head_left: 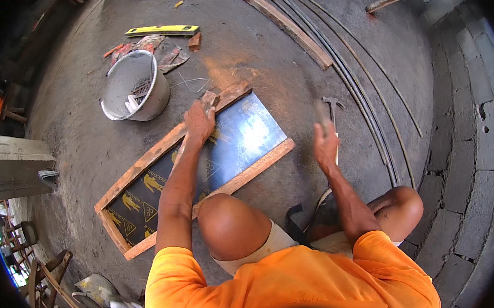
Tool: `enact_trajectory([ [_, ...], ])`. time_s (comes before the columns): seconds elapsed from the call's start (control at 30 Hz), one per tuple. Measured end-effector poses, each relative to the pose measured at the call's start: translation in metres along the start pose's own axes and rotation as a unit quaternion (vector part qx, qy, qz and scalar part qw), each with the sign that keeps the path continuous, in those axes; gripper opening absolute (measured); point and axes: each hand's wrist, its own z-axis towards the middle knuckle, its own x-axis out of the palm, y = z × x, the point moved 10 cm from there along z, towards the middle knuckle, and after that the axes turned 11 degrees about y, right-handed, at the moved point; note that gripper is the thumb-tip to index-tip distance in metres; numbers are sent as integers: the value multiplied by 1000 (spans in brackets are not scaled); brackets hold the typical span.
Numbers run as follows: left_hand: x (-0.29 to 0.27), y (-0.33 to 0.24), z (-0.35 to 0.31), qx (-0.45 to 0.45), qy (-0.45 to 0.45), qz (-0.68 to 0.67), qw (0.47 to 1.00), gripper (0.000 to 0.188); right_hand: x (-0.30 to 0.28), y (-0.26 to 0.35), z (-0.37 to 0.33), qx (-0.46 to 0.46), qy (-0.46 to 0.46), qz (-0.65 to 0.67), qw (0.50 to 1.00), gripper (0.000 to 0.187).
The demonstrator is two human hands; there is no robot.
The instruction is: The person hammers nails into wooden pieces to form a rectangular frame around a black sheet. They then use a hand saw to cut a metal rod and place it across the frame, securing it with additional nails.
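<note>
A rectangular wooden frame point(248, 170) edges a dark glossy panel point(235, 149) with yellow printing, lying at a slant in front of me. My left hand point(198, 123) is closed at its far rail, gripping a short piece of wood point(211, 100) that mostly hides under the fingers. To the right of the frame, my right hand point(326, 142) is raised and closed. A blurred brownish shape point(321, 113) rises from it, too smeared to name. Beside that hand is a claw hammer point(333, 103) with a pale handle, partly overlapped by the fingers.
A grey bucket point(159, 90) holding metal pieces stands beyond the frame, near a yellow spirit level point(162, 30) and crumpled rags. Sawdust point(226, 66) marks the concrete floor. A timber length point(283, 22) and long rods point(363, 94) lie right, before a block wall point(472, 172).
</note>
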Motion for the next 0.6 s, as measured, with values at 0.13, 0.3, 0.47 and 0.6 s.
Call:
enact_trajectory([
  [0.13, -9, -1, -1, -15, -18, -17, 1000, 57, 92, 83, 21, -38, 204, 9, 978, 44],
  [0.3, -13, -15, -4, -37, -11, 20, 999, 55, 139, 123, 35, -100, 295, 32, 950, 46],
  [0.47, -12, -16, -1, -70, 14, 44, 996, 53, 170, 97, 40, -81, 347, 2, 934, 46],
  [0.6, -13, -9, 3, -81, 16, 20, 996, 52, 170, 107, 50, -141, 330, 18, 933, 44],
])
